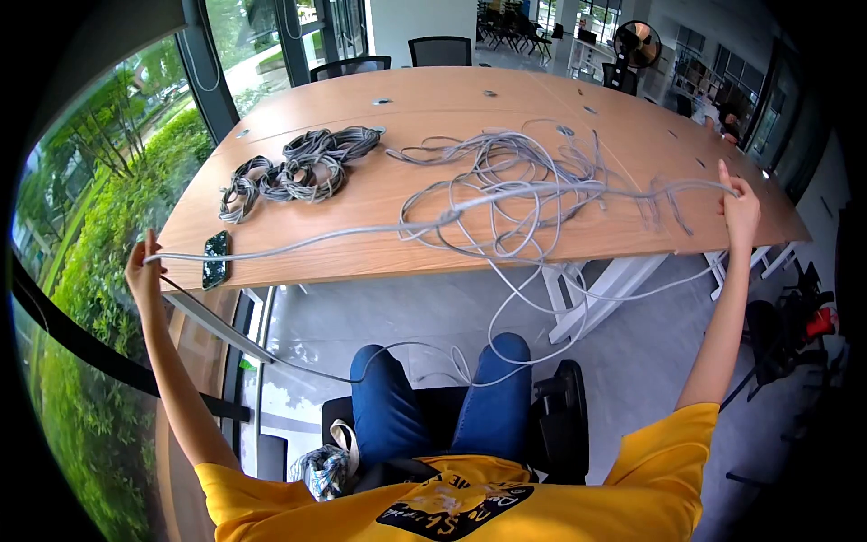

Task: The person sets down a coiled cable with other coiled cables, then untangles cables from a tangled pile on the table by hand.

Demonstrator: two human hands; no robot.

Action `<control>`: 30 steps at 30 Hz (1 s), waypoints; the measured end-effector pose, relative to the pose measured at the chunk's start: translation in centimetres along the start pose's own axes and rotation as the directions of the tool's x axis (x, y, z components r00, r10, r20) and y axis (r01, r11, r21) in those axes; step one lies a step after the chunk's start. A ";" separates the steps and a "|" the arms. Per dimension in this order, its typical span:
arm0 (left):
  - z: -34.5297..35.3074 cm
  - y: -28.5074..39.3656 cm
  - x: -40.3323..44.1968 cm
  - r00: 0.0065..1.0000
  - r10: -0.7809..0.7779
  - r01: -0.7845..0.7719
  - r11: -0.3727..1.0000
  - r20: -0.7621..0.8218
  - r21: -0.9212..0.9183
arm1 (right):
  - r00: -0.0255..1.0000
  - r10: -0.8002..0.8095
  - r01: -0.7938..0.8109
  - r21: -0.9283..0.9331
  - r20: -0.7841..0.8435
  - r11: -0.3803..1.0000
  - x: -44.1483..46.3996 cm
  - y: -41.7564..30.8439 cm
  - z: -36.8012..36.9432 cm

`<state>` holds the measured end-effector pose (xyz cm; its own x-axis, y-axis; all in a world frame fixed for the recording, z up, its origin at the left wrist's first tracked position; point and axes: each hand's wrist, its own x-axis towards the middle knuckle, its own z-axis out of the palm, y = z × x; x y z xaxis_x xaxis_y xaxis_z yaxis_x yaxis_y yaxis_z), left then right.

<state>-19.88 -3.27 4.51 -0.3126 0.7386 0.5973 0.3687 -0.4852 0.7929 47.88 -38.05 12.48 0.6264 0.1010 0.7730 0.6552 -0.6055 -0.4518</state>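
A grey cable (348, 232) is pulled out between my two widely spread hands, above the front of the table. At the far left, my left hand (144, 273) is closed around one part of it, and a darker length hangs from there toward my knees. Off to the right, my right hand (741, 212) grips the cable too, with one finger pointing up. Near the middle, the cable looks twisted or knotted. Behind and under it lies a loose tangle of grey cable (492, 149), with loops dropping over the table's front edge and across my lap.
Several coiled cable bundles (312, 179) lie on the left of the wooden table (361, 257). A dark phone (216, 259) sits by the front left edge. Office chairs (440, 51) stand behind the table, and a fan (637, 45) is farther back. Windows line the left side.
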 end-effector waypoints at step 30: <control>-7.5 -7.7 -6.3 0.635 -0.359 -0.538 0.430 0.684 0.725 | 0.971 -0.171 0.022 0.646 0.169 0.763 -6.4 -9.1 -1.1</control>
<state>-27.27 -7.67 -4.44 0.2683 0.9633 0.0115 0.9613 -0.2669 -0.0683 37.48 -34.05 12.13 0.5673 0.3349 0.7524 0.7866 0.0503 -0.6154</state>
